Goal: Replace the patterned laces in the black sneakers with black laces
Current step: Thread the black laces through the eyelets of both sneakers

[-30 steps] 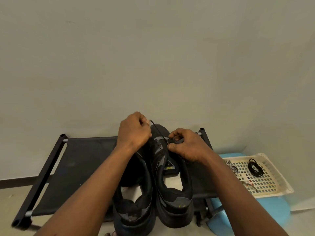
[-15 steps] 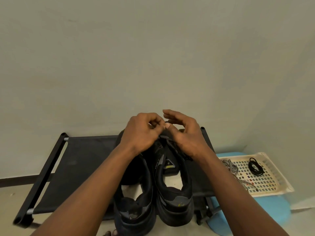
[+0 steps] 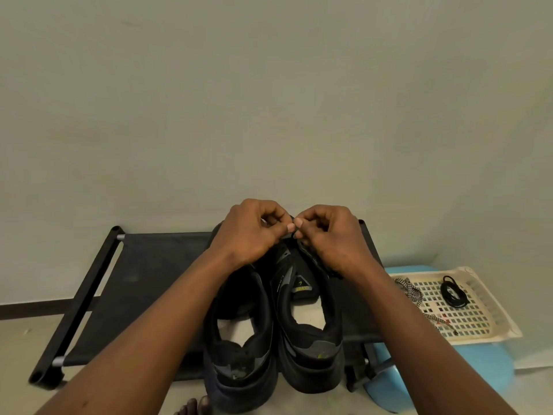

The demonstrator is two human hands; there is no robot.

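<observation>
Hands are raised over the toe end of the R sneaker, w/ forearms converging from the near corners. L hand and R hand are both curled, knuckles up, w/ thumb and index tips brought together at centre. A pinch on the black lace is indicated for each hand, though the strand btwn the fingertips is mostly hidden. Lace rows are seen along the R sneaker's eyelets, under the R hand. L sneaker is set side by side w/ the R one, touching. Both are laid w/ long axis near-to-far, toes to the wall, heels overhanging the near edge of the black rack. Toe areas are blocked by the hands. To the R, a cream tray is placed on a blue stool; a patterned lace and a coiled spare lace are held in it.
</observation>
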